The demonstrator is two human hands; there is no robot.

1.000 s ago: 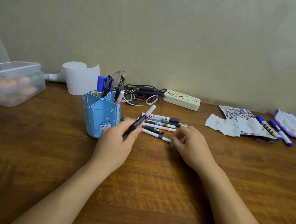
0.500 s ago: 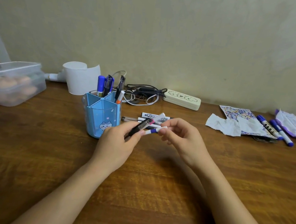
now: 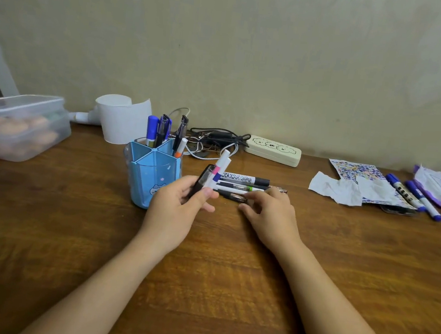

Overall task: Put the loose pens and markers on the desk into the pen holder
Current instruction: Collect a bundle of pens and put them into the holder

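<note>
A blue pen holder [image 3: 155,176] with a cat print stands on the wooden desk, several pens upright in its back compartments. Just right of it, my left hand [image 3: 182,206] grips a small bundle of pens [image 3: 214,173]: a black pen and white markers with pink and purple bands. My right hand [image 3: 269,212] rests on the desk with its fingertips on a dark pen [image 3: 231,195] at the near edge of a loose pile of pens and markers [image 3: 247,182]. Two blue markers [image 3: 412,195] lie at the far right.
A clear plastic tub [image 3: 19,124] sits at the far left, a white paper roll [image 3: 122,118] behind the holder. Tangled cables [image 3: 217,138] and a cream case [image 3: 273,150] lie by the wall. Crumpled paper, a sticker sheet [image 3: 355,171] and a purple packet [image 3: 440,187] lie right.
My right hand passed the purple-banded white marker into my left hand, then dropped back to the pile on the desk. My left hand now holds more pens.
</note>
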